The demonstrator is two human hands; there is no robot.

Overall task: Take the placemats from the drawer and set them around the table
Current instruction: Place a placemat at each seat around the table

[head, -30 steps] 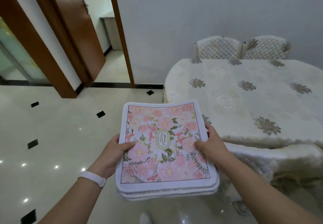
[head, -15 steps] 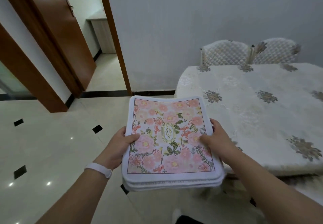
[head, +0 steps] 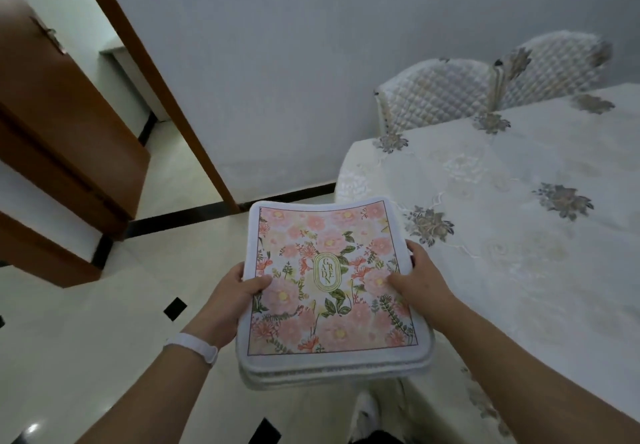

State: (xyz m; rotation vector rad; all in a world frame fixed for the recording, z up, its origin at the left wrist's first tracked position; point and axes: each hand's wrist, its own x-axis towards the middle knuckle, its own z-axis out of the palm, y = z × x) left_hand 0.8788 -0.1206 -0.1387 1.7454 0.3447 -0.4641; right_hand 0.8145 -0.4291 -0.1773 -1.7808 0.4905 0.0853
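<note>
A stack of placemats (head: 329, 291) with pink flowers and a white border is held flat in front of me, beside the table's left corner. My left hand (head: 230, 296) grips its left edge, thumb on top. My right hand (head: 417, 279) grips its right edge, thumb on the printed face. The table (head: 502, 235) under a cream embroidered cloth lies to the right, its near-left corner just behind the stack.
Two quilted chairs (head: 440, 97) stand at the table's far side against the grey wall. A brown door (head: 65, 114) and doorway are at the left. Glossy white floor with black tiles (head: 175, 308) spreads below. My shoe (head: 365, 412) shows under the stack.
I have come closer to the table's left corner, and the view tilted and swung right. The stack stays held in both hands the same way.
</note>
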